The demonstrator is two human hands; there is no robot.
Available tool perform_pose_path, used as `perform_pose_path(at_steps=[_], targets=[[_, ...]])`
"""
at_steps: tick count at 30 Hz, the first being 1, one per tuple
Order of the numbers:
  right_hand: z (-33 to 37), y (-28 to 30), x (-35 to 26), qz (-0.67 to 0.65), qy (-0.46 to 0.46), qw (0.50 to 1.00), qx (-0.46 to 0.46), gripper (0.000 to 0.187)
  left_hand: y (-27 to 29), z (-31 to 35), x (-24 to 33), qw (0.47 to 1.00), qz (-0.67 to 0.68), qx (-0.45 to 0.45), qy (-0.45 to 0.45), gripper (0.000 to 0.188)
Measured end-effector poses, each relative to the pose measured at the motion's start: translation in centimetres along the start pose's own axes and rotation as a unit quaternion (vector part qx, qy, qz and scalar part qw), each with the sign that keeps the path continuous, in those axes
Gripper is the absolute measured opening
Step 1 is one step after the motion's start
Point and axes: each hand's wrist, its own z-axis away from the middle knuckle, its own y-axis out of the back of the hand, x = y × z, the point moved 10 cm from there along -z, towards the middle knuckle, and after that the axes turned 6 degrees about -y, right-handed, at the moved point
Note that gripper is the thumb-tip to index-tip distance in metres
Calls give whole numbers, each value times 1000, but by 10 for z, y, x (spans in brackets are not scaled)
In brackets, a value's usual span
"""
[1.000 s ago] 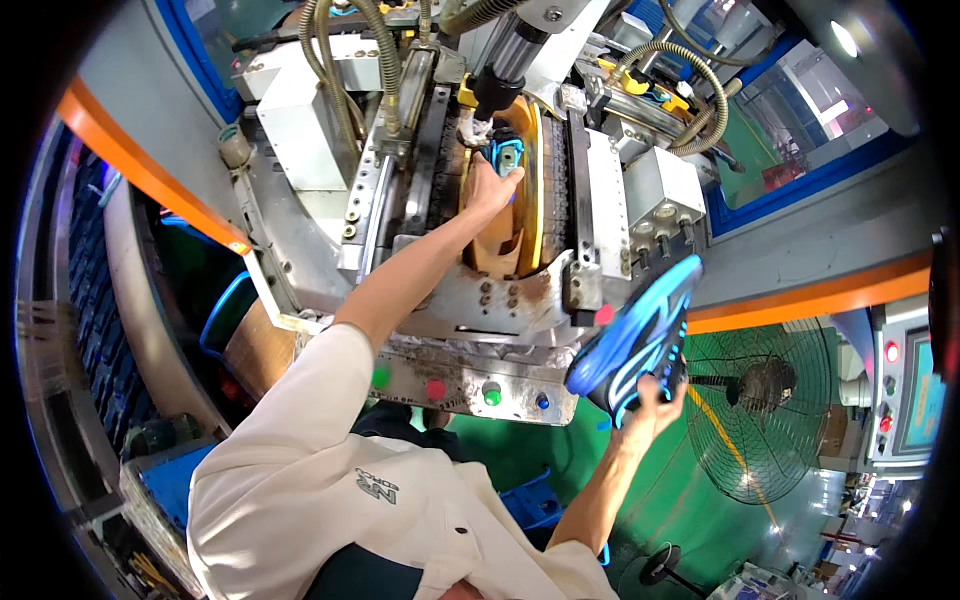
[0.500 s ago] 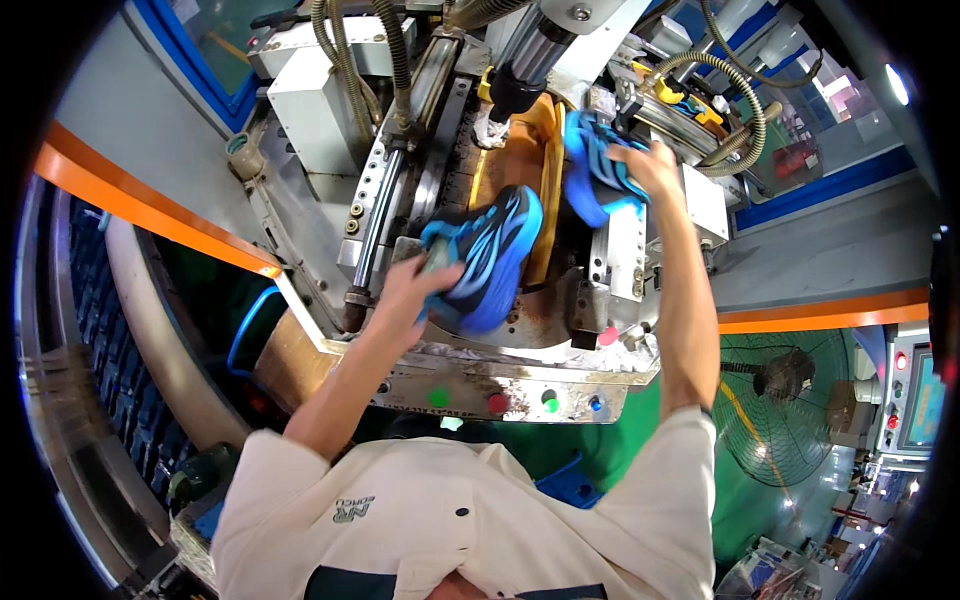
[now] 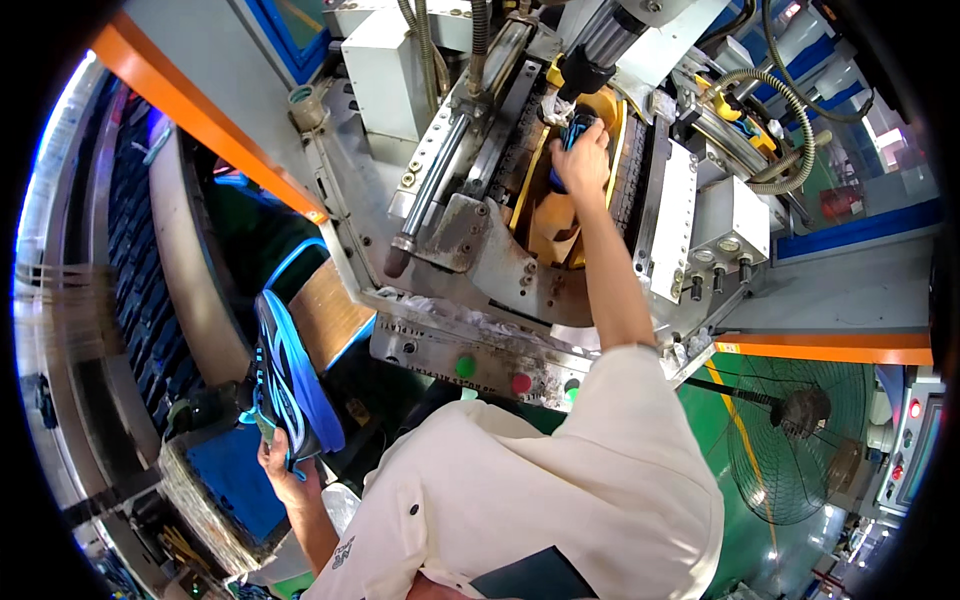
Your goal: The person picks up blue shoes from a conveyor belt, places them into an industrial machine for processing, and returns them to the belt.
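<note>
Clearly, the left grip [image 3: 287,470] pinches a blue shoe [image 3: 302,375], the right grip [image 3: 584,167] another shoe [image 3: 576,130], with lettering [image 3: 405,328] on the panel [image 3: 434,352].

Dark capital lettering [image 3: 404,329] stands along the upper edge of the metal front panel [image 3: 430,362], near its left corner; a second line [image 3: 482,388] runs along its lower edge. A foreshortened printed mark [image 3: 343,553] stands on the cream shirt [image 3: 470,450].

The yellow-lined trough [image 3: 552,218] seems to carry a dark blue shoe [image 3: 577,131], largely hidden.
</note>
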Motion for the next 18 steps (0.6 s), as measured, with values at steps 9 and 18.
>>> perform_pose_path(at_steps=[9,18], targets=[[336,-54,-25,-254,249,911,-206,29,-7,24,-40,996,30,-35,78,32],[193,144,-74,-415,338,836,122,21,-17,25,-49,994,42,-56,79,40]])
